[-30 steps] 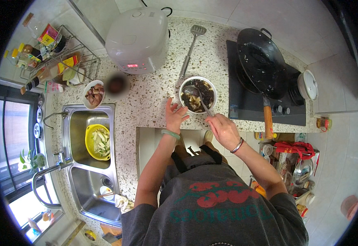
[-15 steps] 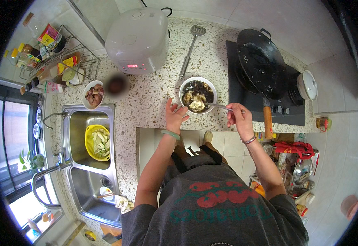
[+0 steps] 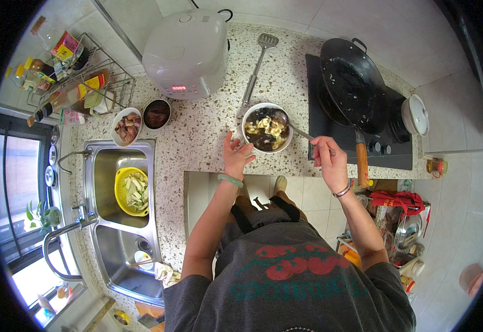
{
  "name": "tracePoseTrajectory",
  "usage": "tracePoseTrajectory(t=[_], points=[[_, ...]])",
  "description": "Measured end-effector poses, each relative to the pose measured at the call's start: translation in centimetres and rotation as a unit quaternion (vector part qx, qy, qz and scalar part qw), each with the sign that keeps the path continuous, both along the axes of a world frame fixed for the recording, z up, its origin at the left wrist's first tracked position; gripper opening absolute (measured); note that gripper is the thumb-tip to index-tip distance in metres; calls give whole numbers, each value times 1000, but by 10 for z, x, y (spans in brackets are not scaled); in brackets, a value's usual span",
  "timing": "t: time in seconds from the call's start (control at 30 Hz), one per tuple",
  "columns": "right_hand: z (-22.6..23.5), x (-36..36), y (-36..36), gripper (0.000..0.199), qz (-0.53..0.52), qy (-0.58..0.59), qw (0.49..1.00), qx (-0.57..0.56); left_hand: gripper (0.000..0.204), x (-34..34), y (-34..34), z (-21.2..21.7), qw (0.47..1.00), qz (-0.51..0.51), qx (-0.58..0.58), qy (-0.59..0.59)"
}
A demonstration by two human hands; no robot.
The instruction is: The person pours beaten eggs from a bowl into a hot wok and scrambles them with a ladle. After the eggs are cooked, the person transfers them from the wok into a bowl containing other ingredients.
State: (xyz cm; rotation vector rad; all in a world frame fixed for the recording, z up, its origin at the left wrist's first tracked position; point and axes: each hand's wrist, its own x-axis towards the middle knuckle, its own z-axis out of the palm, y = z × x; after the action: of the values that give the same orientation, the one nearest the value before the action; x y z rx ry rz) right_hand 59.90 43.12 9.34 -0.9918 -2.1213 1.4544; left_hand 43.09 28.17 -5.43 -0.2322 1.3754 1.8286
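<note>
A white bowl [image 3: 289, 145] stands near the counter's front edge, holding dark liquid with pale yellowish food [image 3: 268, 126] in it. My right hand [image 3: 331, 161] is closed on the handle of a metal spoon [image 3: 303, 134], whose head rests in the bowl at its right side. At the bowl's left, my left hand [image 3: 237, 156] has its fingers spread; the fingertips are at the rim, and whether they touch it I cannot tell. Beyond the bowl lies a slotted metal spatula [image 3: 258, 69].
A black wok [image 3: 357, 83] sits tilted on the dark cooktop [image 3: 382, 149] at right, beside a lidded white pot [image 3: 416, 115]. The rice cooker [image 3: 185, 55] stands at the back. Left are a bowl of meat [image 3: 127, 127], a dark-filled bowl [image 3: 157, 114] and a sink [image 3: 103, 221] with a yellow colander [image 3: 121, 193].
The spoon's head has moved from the lower part of the bowl to its upper right. My right hand has shifted slightly right. The pale food has spread; my left hand has stayed put.
</note>
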Motion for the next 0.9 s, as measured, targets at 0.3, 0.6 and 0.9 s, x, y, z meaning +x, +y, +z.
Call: tracePoseTrajectory(t=[0.3,0.6,0.9], points=[[8,0,-4,10,109,-30,965,238,88,-1,0,1,1000,0,6,1],[2,11,-18,14,262,-59,875,402,88,0,-1,1,1000,-4,13,11],[-27,8,-33,10,224,-54,924,305,87,0,0,1,1000,6,4,-1]])
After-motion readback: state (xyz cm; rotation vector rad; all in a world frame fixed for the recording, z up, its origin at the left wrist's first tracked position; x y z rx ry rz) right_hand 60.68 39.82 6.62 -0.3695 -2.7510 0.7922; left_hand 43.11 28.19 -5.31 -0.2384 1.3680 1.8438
